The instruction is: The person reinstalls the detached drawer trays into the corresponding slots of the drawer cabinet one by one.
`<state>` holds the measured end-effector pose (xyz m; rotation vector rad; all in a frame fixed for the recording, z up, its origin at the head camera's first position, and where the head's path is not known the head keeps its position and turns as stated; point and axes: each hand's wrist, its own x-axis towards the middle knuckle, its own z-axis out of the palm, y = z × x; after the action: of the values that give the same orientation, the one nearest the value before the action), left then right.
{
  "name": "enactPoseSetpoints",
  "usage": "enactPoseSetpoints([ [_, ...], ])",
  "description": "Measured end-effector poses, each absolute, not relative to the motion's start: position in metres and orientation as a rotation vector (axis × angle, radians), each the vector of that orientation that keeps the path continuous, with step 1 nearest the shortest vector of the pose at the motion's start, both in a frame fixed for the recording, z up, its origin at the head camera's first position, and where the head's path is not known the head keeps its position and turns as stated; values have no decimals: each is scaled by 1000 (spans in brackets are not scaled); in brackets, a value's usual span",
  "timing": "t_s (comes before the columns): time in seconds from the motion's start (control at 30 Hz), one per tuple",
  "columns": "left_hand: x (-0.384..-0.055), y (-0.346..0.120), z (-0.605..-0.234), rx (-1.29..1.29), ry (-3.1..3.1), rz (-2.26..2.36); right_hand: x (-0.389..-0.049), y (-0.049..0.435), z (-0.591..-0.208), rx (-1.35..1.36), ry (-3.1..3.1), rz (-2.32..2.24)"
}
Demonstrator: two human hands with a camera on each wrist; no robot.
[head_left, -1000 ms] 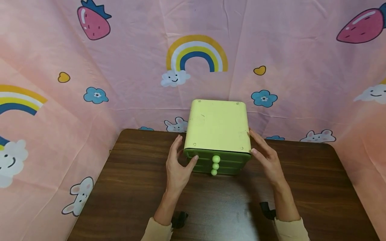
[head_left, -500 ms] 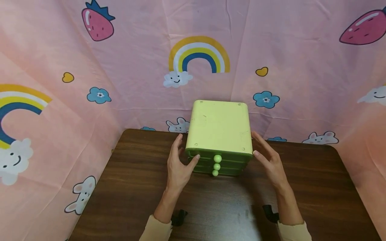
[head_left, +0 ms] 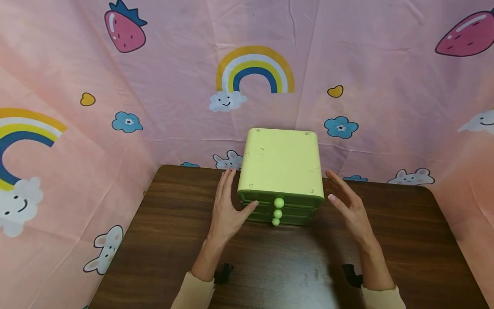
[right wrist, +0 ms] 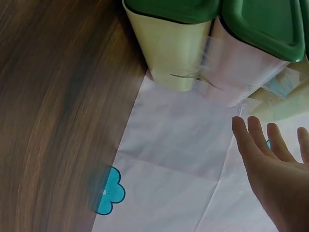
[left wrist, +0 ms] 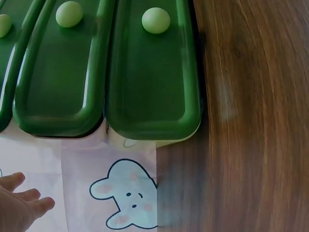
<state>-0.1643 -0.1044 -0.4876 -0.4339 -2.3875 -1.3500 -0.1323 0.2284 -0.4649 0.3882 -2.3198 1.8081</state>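
A small drawer cabinet [head_left: 281,163] with a pale yellow top stands at the back of the table. Its three green drawer fronts [left wrist: 149,82] are closed, each with a round light green knob [head_left: 278,203]. My left hand [head_left: 227,214] is beside its left side, fingers fairly straight and thumb spread before the front. On the other side my right hand [head_left: 353,210] hovers apart from the cabinet, fingers relaxed. In the right wrist view, clear tape [right wrist: 207,60] shows on the cabinet's side. Neither hand holds anything.
The brown wooden table [head_left: 162,240] has rounded back corners. Behind it and at both sides hangs a pink cloth [head_left: 177,86] printed with rainbows, strawberries and rabbits. Dark straps or mounts sit near both wrists.
Both hands have drawn slightly outward from the cabinet, the right hand leaving a visible gap. The head view has shifted slightly; the cabinet stays where it stood.
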Motion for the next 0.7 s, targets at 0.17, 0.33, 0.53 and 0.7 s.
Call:
enactPoseSetpoints([
  [0.17, -166, -109, -488, -465, -2388, -1292, -131, 231, -464, 388, -2332, 1809],
  [0.33, -167, -116, -488, -484, -2417, -1249, -130, 234, -464, 373, -2363, 1788],
  [0.53, -169, -132, -485, -512, -2556, -1125, -127, 240, -465, 260, -2472, 1678],
  [0.7, -174, -146, -485, -564, -2628, -968, -124, 247, -469, 237, -2507, 1600],
])
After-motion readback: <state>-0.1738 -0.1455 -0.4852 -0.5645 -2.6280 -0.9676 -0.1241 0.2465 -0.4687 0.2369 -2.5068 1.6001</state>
